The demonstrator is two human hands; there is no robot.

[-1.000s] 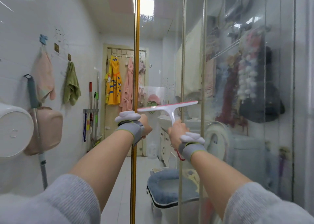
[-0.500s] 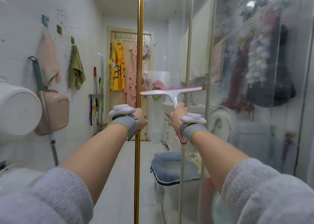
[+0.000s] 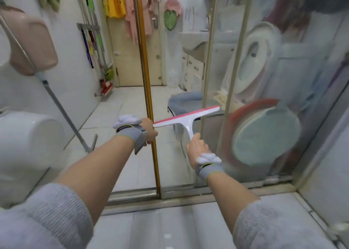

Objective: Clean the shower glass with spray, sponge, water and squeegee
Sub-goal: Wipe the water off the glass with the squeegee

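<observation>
The right hand (image 3: 196, 147), just right of the frame's centre, was curled round the white handle of the squeegee (image 3: 186, 119), thumb lying up along the stem. The blade, white with a pink-red edge, ran tilted across the middle of the frame, its left end lower and its right end higher, lying against the shower glass (image 3: 177, 60). The blade's left tip sat just beside the left hand (image 3: 149, 130). That hand was at the gold door frame (image 3: 146, 75), the upright bar running from top centre down to the floor track (image 3: 188, 191); its fingers went round to the far side of the bar and appeared to hold it, though I could not see them plainly. Both wrists wore grey bands with pale lumpy pieces on top, and grey knitted sleeves filled the lower corners.

Through the wet, cloudy glass at the right a round basin with a red rim (image 3: 264, 135) leaned behind the pane, and a toilet seat (image 3: 253, 58) stood raised above it. At the left of the frame hung a pink basin (image 3: 32, 45) and a mop handle (image 3: 62, 111) slanted down to the tiled floor. A yellow garment (image 3: 114, 1) hung on the door at the top.
</observation>
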